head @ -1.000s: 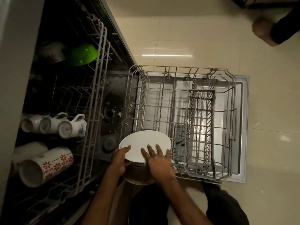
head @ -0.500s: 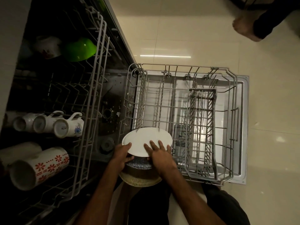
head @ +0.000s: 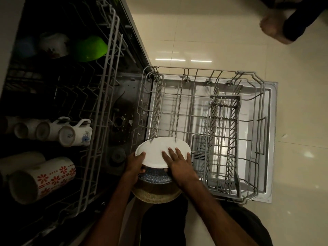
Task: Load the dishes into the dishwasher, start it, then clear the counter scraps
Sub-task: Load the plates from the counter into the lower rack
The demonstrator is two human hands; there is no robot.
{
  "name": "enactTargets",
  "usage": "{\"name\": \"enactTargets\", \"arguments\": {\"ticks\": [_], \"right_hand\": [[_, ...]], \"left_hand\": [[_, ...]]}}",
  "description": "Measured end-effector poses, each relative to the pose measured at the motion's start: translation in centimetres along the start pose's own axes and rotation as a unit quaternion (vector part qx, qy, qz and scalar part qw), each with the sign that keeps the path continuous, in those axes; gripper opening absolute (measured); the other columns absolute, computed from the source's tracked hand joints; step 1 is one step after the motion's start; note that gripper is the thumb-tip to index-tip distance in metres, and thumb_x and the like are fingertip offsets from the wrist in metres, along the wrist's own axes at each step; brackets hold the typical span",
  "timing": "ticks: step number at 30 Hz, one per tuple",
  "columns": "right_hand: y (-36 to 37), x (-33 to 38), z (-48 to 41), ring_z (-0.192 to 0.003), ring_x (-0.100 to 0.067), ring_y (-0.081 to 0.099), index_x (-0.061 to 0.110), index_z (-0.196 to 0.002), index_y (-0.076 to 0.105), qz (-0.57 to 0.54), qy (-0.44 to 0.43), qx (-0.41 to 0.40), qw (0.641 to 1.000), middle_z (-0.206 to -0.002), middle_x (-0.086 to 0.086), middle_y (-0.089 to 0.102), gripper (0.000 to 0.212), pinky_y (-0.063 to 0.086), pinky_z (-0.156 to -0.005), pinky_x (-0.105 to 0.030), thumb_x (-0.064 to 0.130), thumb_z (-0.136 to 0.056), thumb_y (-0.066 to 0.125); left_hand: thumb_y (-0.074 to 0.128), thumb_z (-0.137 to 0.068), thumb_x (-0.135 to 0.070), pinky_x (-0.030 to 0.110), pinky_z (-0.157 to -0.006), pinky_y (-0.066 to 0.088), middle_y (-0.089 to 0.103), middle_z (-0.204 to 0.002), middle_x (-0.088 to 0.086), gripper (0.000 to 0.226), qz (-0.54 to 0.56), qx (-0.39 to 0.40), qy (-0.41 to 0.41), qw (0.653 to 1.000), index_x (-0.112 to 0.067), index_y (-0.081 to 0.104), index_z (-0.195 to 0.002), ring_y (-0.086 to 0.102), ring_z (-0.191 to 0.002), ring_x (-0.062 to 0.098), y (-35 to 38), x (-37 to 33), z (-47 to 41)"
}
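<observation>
1. I see the lower rack point(head: 262, 121) pulled out over the open dishwasher door point(head: 272, 139). I place everything else from it.
2. The white plate point(head: 158, 151) is at the rack's near left corner, tilted, with its far edge meeting two rows of tines.
3. My left hand point(head: 134, 165) grasps the plate's left rim, thumb on top and fingers curled beneath.
4. My right hand point(head: 179, 166) lies on the plate's upper face with its fingers straight and spread, pressing rather than clutching.
5. A dark speckled pan point(head: 156, 189) sits directly under the plate at the same corner. I cannot tell what carries it.
6. The cutlery basket point(head: 237, 139) stands in the rack's right half.
7. Left of the rack, the upper rack point(head: 104, 103) holds a row of white mugs point(head: 74, 134), a flowered mug point(head: 44, 178) and a green bowl point(head: 88, 48).
8. Beyond the rack's far right corner, another person's foot point(head: 273, 27) rests on the tile floor.
</observation>
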State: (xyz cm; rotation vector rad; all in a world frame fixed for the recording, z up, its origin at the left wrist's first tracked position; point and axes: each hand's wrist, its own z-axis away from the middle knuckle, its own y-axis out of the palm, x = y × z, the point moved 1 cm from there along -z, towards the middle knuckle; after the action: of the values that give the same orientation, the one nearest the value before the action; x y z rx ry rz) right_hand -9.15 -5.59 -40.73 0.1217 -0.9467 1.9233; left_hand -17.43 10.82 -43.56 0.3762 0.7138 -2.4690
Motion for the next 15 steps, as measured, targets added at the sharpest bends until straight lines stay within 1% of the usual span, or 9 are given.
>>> {"name": "enactTargets", "arguments": {"ticks": [2, 4, 5, 6, 8, 10, 11, 13, 15], "right_hand": [[-0.4, -0.3, 0.5, -0.153, -0.03, -0.006, 0.024, -0.158, -0.002, 0.013, 0.013, -0.012, 1.0, -0.167, -0.006, -0.003, 0.075, -0.004, -0.118, -0.063, 0.037, -0.103, 0.046], [-0.9, -0.7, 1.1, -0.152, -0.035, 0.0, 0.023, -0.159, 0.002, 0.027, 0.024, -0.01, 0.999, -0.166, -0.007, 0.002, 0.069, -0.002, -0.119, -0.06, 0.037, -0.105, 0.042], [-1.1, -0.8, 1.3, -0.152, -0.037, 0.004, 0.022, -0.159, 0.004, 0.038, 0.025, -0.006, 0.999, -0.166, -0.007, 0.005, 0.065, 0.0, -0.12, -0.058, 0.038, -0.106, 0.038], [-1.2, -0.6, 1.6, -0.151, -0.039, 0.007, 0.02, -0.159, 0.005, 0.051, 0.021, -0.003, 0.998, -0.166, -0.008, 0.007, 0.062, 0.002, -0.12, -0.056, 0.039, -0.107, 0.034], [-1.2, 0.4, 2.1, -0.15, -0.04, 0.01, 0.017, -0.158, 0.005, 0.077, 0.003, 0.006, 0.997, -0.165, -0.011, 0.009, 0.061, 0.002, -0.121, -0.054, 0.04, -0.108, 0.029], [-1.0, 1.6, 2.5, -0.15, -0.04, 0.011, 0.014, -0.158, 0.006, 0.085, -0.011, 0.014, 0.996, -0.165, -0.014, 0.01, 0.061, 0.006, -0.121, -0.054, 0.041, -0.108, 0.028], [-1.0, 2.2, 2.7, -0.15, -0.042, 0.011, 0.014, -0.158, 0.006, 0.082, -0.012, 0.017, 0.996, -0.165, -0.015, 0.01, 0.061, 0.01, -0.121, -0.054, 0.04, -0.108, 0.028], [-1.3, 3.6, 3.1, -0.148, -0.047, 0.013, 0.01, -0.158, 0.005, 0.085, -0.019, 0.024, 0.996, -0.164, -0.02, 0.009, 0.06, 0.018, -0.118, -0.058, 0.033, -0.108, 0.031], [-1.8, 5.4, 3.7, -0.144, -0.053, 0.017, 0.005, -0.157, 0.004, 0.098, -0.034, 0.026, 0.994, -0.161, -0.027, 0.009, 0.061, 0.023, -0.116, -0.061, 0.024, -0.107, 0.035]], "left_hand": [[0.058, -0.098, -0.02, 0.027, -0.046, 0.045, 0.059, -0.111, 0.014, 0.04, 0.012, -0.013, -0.01, 1.0, -0.002, 0.049, -0.133, 0.057, -0.08, 0.021, -0.2, -0.3, 0.3], [0.061, -0.097, -0.018, 0.026, -0.041, 0.049, 0.058, -0.124, 0.018, 0.044, 0.033, -0.006, -0.028, 0.999, -0.002, 0.047, -0.135, 0.057, -0.094, 0.026, -0.3, -0.4, 0.4], [0.062, -0.096, -0.015, 0.024, -0.039, 0.051, 0.057, -0.128, 0.019, 0.045, 0.048, 0.005, -0.039, 0.998, -0.003, 0.047, -0.136, 0.058, -0.095, 0.026, -0.2, -0.4, 0.6], [0.062, -0.096, -0.013, 0.023, -0.04, 0.052, 0.056, -0.129, 0.019, 0.045, 0.062, 0.015, -0.047, 0.997, -0.003, 0.046, -0.137, 0.058, -0.094, 0.026, -0.2, -0.4, 0.9], [0.061, -0.096, -0.008, 0.027, -0.042, 0.054, 0.056, -0.13, 0.02, 0.045, 0.076, 0.011, -0.044, 0.996, -0.001, 0.047, -0.138, 0.057, -0.097, 0.027, 0.0, -0.3, 1.1], [0.058, -0.096, -0.006, 0.033, -0.049, 0.053, 0.056, -0.13, 0.022, 0.043, 0.078, -0.009, -0.033, 0.996, -0.001, 0.049, -0.137, 0.055, -0.102, 0.029, -0.1, -0.2, 1.4], [0.057, -0.095, -0.005, 0.032, -0.054, 0.05, 0.057, -0.128, 0.022, 0.042, 0.08, -0.019, -0.028, 0.996, 0.0, 0.05, -0.137, 0.055, -0.102, 0.029, -0.2, 0.0, 1.4], [0.056, -0.094, -0.003, 0.03, -0.062, 0.048, 0.06, -0.125, 0.024, 0.04, 0.085, -0.044, -0.015, 0.995, 0.002, 0.053, -0.134, 0.057, -0.099, 0.031, -0.7, 0.2, 1.0], [0.054, -0.093, -0.002, 0.032, -0.07, 0.048, 0.06, -0.124, 0.029, 0.039, 0.08, -0.075, -0.008, 0.994, 0.006, 0.054, -0.131, 0.058, -0.096, 0.033, -1.1, 0.2, 0.5]]}}
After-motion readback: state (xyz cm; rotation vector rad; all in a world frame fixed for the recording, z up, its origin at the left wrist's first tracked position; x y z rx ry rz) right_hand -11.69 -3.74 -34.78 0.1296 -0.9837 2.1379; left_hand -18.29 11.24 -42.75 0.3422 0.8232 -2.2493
